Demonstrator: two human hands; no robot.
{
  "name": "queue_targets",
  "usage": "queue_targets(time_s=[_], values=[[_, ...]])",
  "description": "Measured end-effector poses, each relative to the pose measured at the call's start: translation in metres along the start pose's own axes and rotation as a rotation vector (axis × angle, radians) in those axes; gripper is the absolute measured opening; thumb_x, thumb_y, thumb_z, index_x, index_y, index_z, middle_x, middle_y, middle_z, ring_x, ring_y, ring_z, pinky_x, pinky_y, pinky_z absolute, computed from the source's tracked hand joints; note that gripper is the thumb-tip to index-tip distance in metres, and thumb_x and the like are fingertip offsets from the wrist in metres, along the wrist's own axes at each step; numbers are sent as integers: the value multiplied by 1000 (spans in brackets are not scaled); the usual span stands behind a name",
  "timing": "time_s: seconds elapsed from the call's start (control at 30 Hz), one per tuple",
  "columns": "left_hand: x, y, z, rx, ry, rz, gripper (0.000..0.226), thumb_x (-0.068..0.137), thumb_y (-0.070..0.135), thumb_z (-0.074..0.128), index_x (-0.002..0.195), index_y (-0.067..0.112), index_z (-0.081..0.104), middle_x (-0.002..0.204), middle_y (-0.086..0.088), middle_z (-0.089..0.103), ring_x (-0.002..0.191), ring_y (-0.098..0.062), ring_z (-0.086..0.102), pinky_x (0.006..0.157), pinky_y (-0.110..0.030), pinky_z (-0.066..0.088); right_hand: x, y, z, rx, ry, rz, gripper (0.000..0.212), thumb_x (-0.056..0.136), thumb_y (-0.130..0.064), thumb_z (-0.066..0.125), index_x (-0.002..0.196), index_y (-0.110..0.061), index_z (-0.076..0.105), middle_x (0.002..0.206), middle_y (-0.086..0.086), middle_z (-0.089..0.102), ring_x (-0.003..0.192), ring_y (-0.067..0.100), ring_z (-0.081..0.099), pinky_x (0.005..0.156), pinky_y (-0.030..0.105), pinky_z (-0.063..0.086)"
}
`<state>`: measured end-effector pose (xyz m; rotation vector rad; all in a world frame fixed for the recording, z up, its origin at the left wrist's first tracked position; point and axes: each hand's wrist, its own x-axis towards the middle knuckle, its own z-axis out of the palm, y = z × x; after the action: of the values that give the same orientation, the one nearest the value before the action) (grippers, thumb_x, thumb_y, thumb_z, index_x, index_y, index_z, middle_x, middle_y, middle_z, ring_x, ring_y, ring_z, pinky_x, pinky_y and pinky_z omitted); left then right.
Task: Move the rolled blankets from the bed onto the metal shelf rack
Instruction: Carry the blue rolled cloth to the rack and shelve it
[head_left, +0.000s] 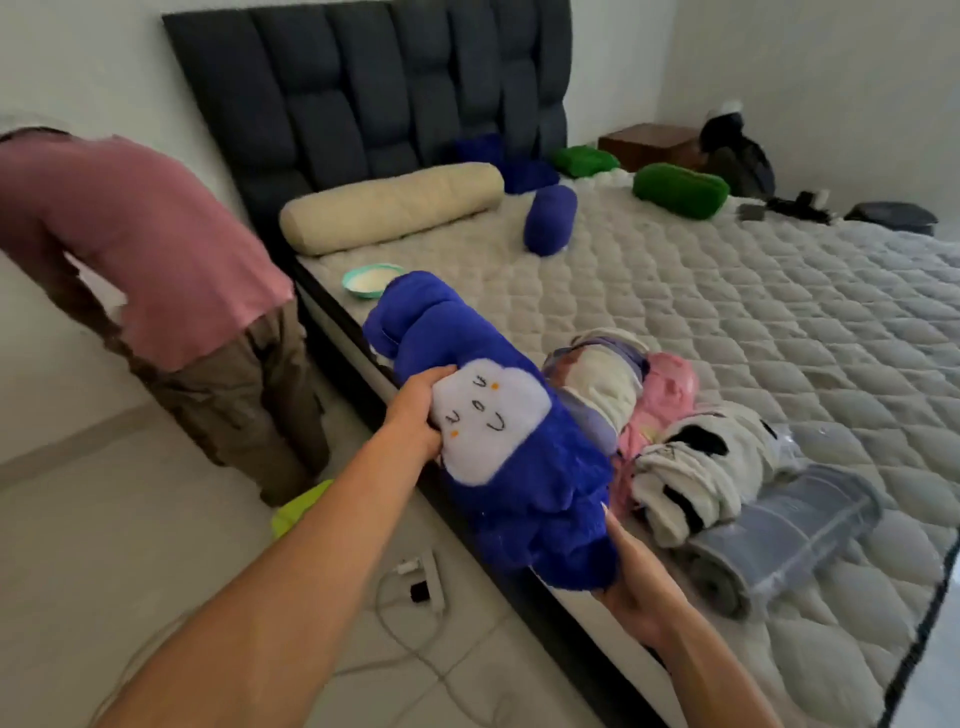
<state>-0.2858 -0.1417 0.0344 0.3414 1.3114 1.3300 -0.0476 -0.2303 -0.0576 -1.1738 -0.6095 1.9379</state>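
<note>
My left hand (418, 410) and right hand (631, 582) both grasp the blue rolled blanket (498, 415), frame centre. Other rolls lie right of it on the bed (779, 322).

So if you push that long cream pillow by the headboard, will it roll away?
Probably yes: the cream bolster is a round tube lying free on the flat mattress, so a sideways push would likely roll it. It looks plump and soft, so it's probably light and may sag if lifted by one end.
</note>
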Motion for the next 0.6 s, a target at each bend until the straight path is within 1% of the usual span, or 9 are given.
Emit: queue_targets(time_s=[0.07, 0.13, 0.2, 0.27, 0.33, 0.37, 0.43, 0.53, 0.6], values=[[-16, 11, -45, -64, 100, 89, 37, 74, 18, 73, 110, 13, 71, 102, -13, 75, 89, -33, 70, 77, -46, 59, -2, 12, 29, -96, 5, -7, 30, 90, -38, 55, 111, -19, 66, 89, -2, 79, 80, 17, 73, 77, 37, 57], [-37, 22, -94, -121, 185, 169, 41, 73, 17, 75, 113, 14, 70, 103, -12, 75, 92, -33, 70, 83, -50, 57, -2, 26, 63, -209, -11, -15, 31, 88, -39, 60, 110, -17, 66, 89, -1, 79, 80, 18, 73, 78, 39, 56], [-62, 32, -149, -188, 257, 235, 42, 73, 18, 75, 115, 15, 69, 104, -11, 75, 94, -34, 70, 82, -50, 58, -3, 41, 102, -270, -43, -34, 31, 87, -37, 63, 109, -15, 66, 95, 4, 77, 87, 21, 72, 77, 38, 56], [-93, 42, -210, -248, 320, 304, 43, 76, 20, 73, 119, 15, 67, 109, -11, 73, 98, -34, 70, 81, -47, 58, -10, 62, 148, -300, -72, -61, 26, 86, -35, 65, 101, -14, 66, 100, 10, 74, 92, 23, 69, 84, 41, 55], [-135, 51, -269, -299, 400, 346, 35, 81, 20, 70, 116, 15, 68, 108, -10, 73, 95, -31, 69, 79, -43, 58, -22, 91, 193, -354, -116, -86, 35, 83, -36, 68, 106, -10, 64, 106, 11, 71, 94, 22, 67, 87, 42, 54], [-155, 55, -298, -333, 437, 374, 28, 83, 19, 69, 110, 16, 69, 105, -9, 73, 91, -30, 69, 77, -41, 57, -29, 106, 216, -369, -157, -88, 41, 82, -36, 69, 110, -7, 62, 107, 11, 71, 92, 21, 67, 83, 39, 55], [-195, 58, -353, -380, 524, 400, 17, 84, 20, 68, 101, 18, 69, 100, -7, 73, 87, -28, 68, 79, -40, 56, -43, 138, 258, -401, -252, -97, 41, 83, -32, 69, 112, -5, 60, 104, 10, 70, 82, 19, 65, 71, 33, 51], [-252, 54, -429, -421, 668, 408, 32, 82, 27, 71, 112, 17, 66, 109, -9, 72, 100, -31, 67, 95, -48, 52, -69, 186, 314, -456, -375, -59, 33, 85, -28, 66, 110, -7, 59, 96, 8, 69, 77, 17, 62, 66, 32, 45], [-288, 50, -472, -476, 745, 438, 43, 75, 32, 74, 114, 18, 65, 112, -9, 72, 104, -32, 67, 98, -50, 51, -83, 215, 345, -467, -467, -29, 33, 87, -26, 64, 113, -6, 58, 98, 10, 69, 80, 18, 63, 68, 32, 46]])
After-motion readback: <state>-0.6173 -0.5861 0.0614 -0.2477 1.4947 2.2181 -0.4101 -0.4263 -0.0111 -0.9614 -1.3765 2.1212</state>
